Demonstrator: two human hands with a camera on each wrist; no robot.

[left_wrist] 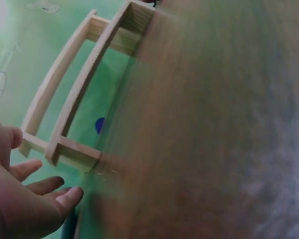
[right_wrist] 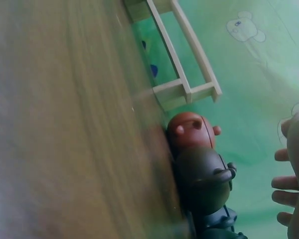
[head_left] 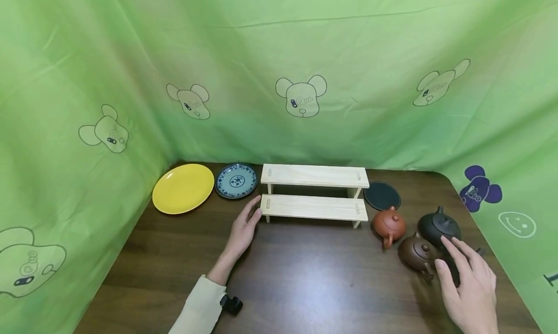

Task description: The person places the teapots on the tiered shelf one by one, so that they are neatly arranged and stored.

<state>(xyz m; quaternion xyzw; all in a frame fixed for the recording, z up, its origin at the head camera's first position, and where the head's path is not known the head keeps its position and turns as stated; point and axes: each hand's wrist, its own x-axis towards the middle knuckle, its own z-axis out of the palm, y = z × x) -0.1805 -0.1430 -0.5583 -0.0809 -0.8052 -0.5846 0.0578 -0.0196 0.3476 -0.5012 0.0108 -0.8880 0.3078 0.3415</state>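
A two-step pale wooden shelf (head_left: 314, 207) stands toward the back of the table. My left hand (head_left: 242, 231) is at the left end of its lower step, fingertips right by the edge; in the left wrist view, the fingers (left_wrist: 45, 185) are spread and grip nothing. At the right, my right hand (head_left: 472, 288) hovers over a cluster of teapots with relaxed, parted fingers. The cluster has a reddish-orange teapot (head_left: 389, 226), a brown teapot (head_left: 415, 253) and a black teapot (head_left: 437, 227). Another dark teapot (head_left: 453, 272) is mostly hidden behind the right hand.
Left of the shelf lie a yellow plate (head_left: 183, 188) and a blue-patterned plate (head_left: 237, 181). A dark round mat (head_left: 382, 195) lies by the shelf's right end, behind the reddish-orange teapot. A green printed curtain (head_left: 244, 57) borders the brown wooden table (head_left: 305, 276) at the back and sides.
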